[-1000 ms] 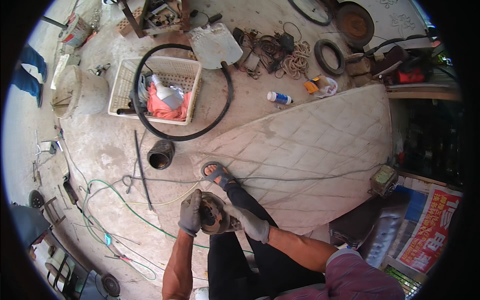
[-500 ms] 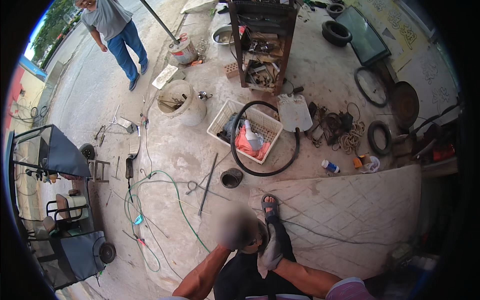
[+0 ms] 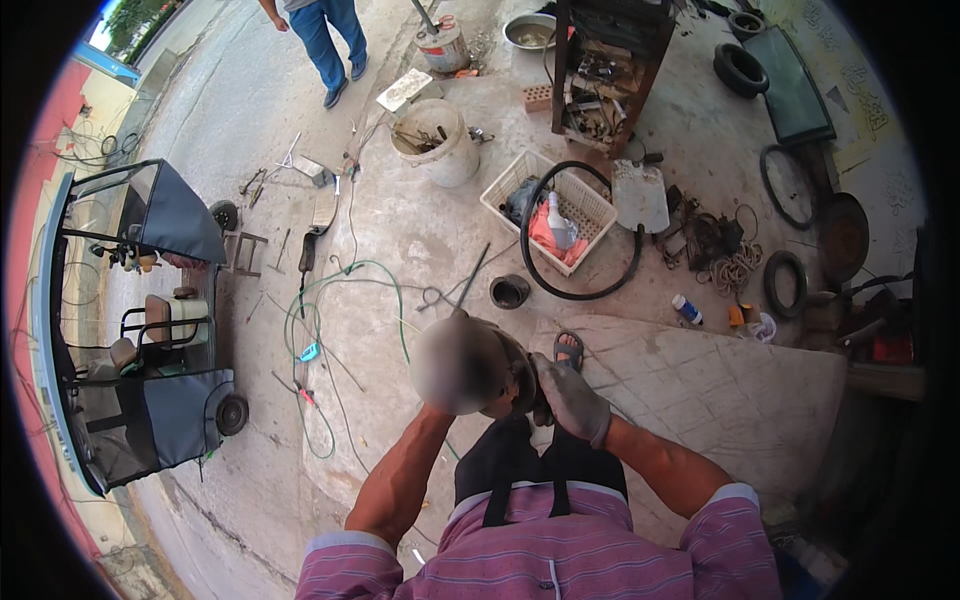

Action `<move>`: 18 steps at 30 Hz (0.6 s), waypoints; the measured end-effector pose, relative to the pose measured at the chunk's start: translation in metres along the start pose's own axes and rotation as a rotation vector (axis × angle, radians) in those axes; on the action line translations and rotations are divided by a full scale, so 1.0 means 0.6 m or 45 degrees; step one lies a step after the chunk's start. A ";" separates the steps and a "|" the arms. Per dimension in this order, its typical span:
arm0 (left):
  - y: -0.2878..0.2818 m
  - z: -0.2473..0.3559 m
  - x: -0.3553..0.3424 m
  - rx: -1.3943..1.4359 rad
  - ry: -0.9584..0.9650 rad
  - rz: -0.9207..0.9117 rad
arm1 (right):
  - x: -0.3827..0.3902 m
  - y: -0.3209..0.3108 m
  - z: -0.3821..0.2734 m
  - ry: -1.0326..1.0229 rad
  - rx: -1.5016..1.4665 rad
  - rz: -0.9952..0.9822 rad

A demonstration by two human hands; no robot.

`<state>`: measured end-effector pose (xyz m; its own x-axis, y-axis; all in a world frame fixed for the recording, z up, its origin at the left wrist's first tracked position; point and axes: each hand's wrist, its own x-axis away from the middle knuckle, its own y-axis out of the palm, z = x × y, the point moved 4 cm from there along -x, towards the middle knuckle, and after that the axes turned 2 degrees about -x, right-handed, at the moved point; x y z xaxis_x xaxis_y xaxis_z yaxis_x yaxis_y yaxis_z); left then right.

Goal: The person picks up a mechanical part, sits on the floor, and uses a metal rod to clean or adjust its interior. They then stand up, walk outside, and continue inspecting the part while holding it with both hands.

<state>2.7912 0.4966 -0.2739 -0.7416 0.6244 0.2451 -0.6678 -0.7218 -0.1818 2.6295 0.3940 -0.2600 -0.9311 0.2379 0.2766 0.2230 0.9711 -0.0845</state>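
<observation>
A round metal part (image 3: 519, 378) is up in the air near the middle of the frame, over the person's lap. The right hand (image 3: 573, 399), in a grey glove, grips its right side with bent fingers. The left hand (image 3: 452, 368) is at the other side, but a blur hides it, so I cannot tell how it holds. The step now looks like holding the part up and handling it with both hands. I think the next move calls for a tight, steady grip, as it looks heavy. Just above, a dark pot (image 3: 509, 291) sits on the floor, near a black hose (image 3: 578, 296).
</observation>
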 end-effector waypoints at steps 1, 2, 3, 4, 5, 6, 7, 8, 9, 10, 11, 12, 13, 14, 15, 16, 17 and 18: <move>-0.010 -0.005 0.003 -0.031 0.041 -0.025 | 0.004 0.005 -0.023 -0.043 0.040 -0.011; -0.021 -0.012 0.006 -0.055 0.076 -0.050 | 0.010 0.011 -0.040 0.127 -0.062 -0.109; -0.034 -0.018 0.006 -0.079 0.119 -0.069 | 0.016 0.018 -0.052 0.297 -0.160 -0.205; -0.042 0.000 0.008 -0.058 0.111 -0.139 | 0.020 0.027 -0.062 0.244 -0.155 -0.199; -0.050 0.009 0.008 -0.049 0.130 -0.154 | 0.026 0.040 -0.071 0.190 -0.150 -0.191; -0.057 0.014 0.019 -0.040 0.133 -0.170 | 0.031 0.049 -0.080 0.134 -0.145 -0.183; -0.066 0.017 0.025 -0.031 0.132 -0.185 | 0.030 0.053 -0.087 0.009 -0.080 -0.141; -0.074 0.020 0.025 -0.008 0.140 -0.160 | 0.028 0.056 -0.094 -0.116 -0.016 -0.099; -0.079 0.029 0.026 -0.031 0.174 -0.151 | 0.027 0.058 -0.101 -0.241 0.048 -0.057; -0.085 0.048 0.028 -0.055 0.216 -0.139 | 0.025 0.060 -0.108 -0.254 0.077 0.006; -0.090 0.067 0.031 -0.079 0.256 -0.126 | 0.021 0.060 -0.116 -0.267 0.105 0.069; -0.090 0.077 0.036 -0.044 0.244 -0.114 | 0.017 0.065 -0.117 -0.234 0.001 0.117; -0.089 0.081 0.037 0.002 0.236 -0.104 | 0.014 0.069 -0.119 -0.207 -0.104 0.172; -0.084 0.072 0.042 0.096 0.184 -0.076 | 0.005 0.079 -0.111 -0.133 -0.340 0.210; -0.080 0.064 0.048 0.179 0.128 -0.051 | 0.000 0.087 -0.106 -0.056 -0.576 0.246; -0.081 0.054 0.051 0.225 0.093 -0.014 | 0.001 0.102 -0.108 0.127 -0.920 0.172; -0.080 0.048 0.058 0.248 0.055 0.040 | 0.001 0.106 -0.113 0.135 -0.912 0.214; -0.081 0.038 0.065 0.241 0.030 0.103 | -0.001 0.109 -0.118 0.143 -0.904 0.255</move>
<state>2.7963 0.5493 -0.2341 -0.7950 0.5676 0.2141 -0.5841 -0.8115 -0.0173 2.6648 0.4587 -0.1979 -0.8263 0.3748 0.4204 0.5537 0.6775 0.4842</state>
